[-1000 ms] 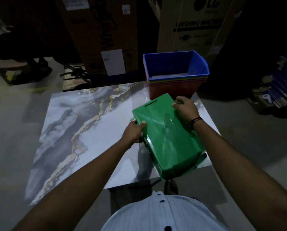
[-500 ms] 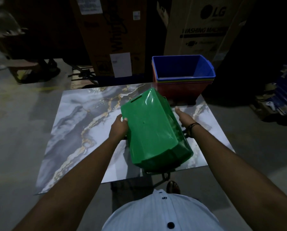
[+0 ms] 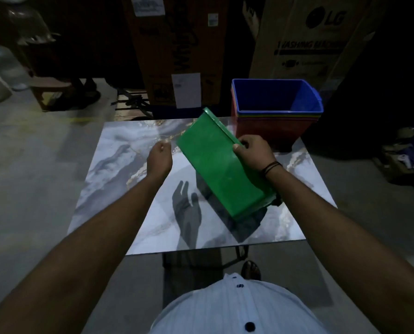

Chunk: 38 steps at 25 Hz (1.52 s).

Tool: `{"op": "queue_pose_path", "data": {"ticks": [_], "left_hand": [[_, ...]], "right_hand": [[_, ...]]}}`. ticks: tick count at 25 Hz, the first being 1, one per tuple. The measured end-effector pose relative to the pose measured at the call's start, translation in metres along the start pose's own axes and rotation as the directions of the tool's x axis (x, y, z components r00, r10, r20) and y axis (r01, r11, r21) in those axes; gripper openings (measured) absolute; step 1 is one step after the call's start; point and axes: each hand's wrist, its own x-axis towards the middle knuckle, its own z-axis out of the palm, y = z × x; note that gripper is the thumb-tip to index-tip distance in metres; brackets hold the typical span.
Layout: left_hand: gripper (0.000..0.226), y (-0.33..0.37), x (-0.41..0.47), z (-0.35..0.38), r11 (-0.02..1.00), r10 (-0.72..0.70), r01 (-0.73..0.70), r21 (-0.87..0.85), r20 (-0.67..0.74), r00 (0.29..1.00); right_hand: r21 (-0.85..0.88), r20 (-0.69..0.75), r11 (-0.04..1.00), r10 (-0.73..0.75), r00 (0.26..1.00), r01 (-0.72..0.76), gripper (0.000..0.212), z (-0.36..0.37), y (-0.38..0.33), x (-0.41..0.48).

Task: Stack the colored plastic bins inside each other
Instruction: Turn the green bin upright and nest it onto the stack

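A green plastic bin (image 3: 215,162) hangs tilted above the marble-patterned table (image 3: 129,184), its flat side facing me. My right hand (image 3: 251,153) grips its right edge. To the left of the bin my left hand (image 3: 159,157) hovers with loosely curled fingers, holding nothing and not touching it. At the table's far right corner stands a stack of nested bins (image 3: 273,116): a blue bin on top, thin coloured rims under it, and a red bin at the bottom. The green bin is in front of and to the left of the stack.
Tall cardboard appliance boxes (image 3: 304,37) stand behind the table and the stack. A low wooden stool (image 3: 49,88) and large water bottles sit at the far left on the concrete floor. Cluttered goods lie at the right edge.
My left hand has let go of the green bin and moved left. The bin has turned and moved right and farther out, now held by my right hand alone.
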Motion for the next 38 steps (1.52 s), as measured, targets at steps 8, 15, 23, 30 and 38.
{"op": "queue_pose_path", "data": {"ticks": [8, 15, 23, 30, 38], "left_hand": [[0.043, -0.003, 0.016, -0.003, 0.996, -0.023, 0.025, -0.088, 0.022, 0.999], [0.025, -0.057, 0.01, -0.013, 0.995, -0.061, 0.062, 0.084, -0.009, 0.998], [0.025, -0.047, 0.01, -0.002, 0.998, -0.015, 0.016, 0.068, -0.014, 1.0], [0.036, -0.056, 0.015, -0.01, 0.981, -0.154, 0.164, 0.107, -0.092, 0.984], [0.036, -0.073, 0.0, -0.008, 0.928, -0.372, 0.372, 0.019, 0.0, 0.928]], "right_hand": [[-0.39, 0.269, 0.744, -0.472, 0.84, 0.543, 0.024, 0.046, -0.002, -0.04], [-0.517, -0.038, 0.836, -0.235, 0.971, 0.182, 0.037, 0.041, 0.076, -0.054], [-0.009, -0.153, 0.844, 0.528, 0.835, -0.536, 0.062, 0.007, 0.111, -0.039], [0.35, -0.33, 0.933, 0.209, 0.921, -0.087, 0.045, -0.005, 0.049, -0.032], [0.201, -0.259, 0.881, -0.374, 0.891, 0.428, 0.058, -0.01, -0.047, -0.059]]}}
